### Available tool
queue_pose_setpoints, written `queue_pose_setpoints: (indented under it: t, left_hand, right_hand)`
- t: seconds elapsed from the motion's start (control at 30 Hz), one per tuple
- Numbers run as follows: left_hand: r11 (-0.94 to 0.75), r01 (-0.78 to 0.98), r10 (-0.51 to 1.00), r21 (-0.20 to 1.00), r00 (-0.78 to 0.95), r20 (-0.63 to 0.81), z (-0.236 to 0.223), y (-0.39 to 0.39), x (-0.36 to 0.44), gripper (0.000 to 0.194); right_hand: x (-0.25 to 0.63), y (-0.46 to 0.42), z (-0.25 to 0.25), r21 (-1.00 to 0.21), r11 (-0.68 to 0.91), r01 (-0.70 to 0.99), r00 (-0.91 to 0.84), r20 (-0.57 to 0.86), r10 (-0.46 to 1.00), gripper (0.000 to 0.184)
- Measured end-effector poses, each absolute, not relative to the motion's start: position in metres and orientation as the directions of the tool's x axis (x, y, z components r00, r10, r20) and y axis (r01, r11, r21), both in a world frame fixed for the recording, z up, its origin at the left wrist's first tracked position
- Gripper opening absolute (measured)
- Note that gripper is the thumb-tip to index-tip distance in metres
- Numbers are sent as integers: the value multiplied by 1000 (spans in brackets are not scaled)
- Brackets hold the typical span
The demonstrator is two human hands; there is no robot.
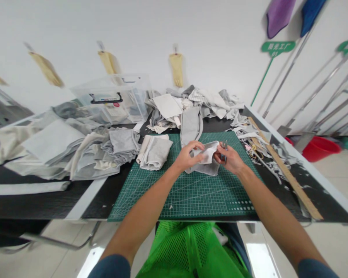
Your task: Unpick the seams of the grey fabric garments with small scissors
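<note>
A piece of grey fabric with a white side is raised slightly over the green cutting mat. My left hand has its fingers closed on the fabric's left part. The fabric's right edge is pinched by my right hand, which also has a small grey metal tool in its fingers, apparently thread snips. Just beyond my hands, a long grey fabric piece trails from the pile onto the mat. To the left of my left hand lies a folded stack of grey and cream cloth.
Fabric heaps cover the table's left and back. A clear plastic box stands at the back left. On the right lie a wooden ruler, scissors and scraps. A red bucket is beyond the table.
</note>
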State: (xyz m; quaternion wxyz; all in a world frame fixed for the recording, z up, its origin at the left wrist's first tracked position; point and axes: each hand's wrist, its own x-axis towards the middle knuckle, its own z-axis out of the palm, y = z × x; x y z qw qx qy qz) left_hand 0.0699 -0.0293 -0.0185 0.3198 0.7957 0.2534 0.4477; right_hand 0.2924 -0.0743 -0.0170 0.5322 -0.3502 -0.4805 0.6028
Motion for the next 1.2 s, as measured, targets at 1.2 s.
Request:
queue_pose_setpoints:
  t: [1.2]
  left_hand:
    - [26, -91, 733, 996, 679, 43, -5, -16, 37, 82]
  right_hand:
    - [319, -66, -18, -989, 8, -150, 90, -6, 996, 44]
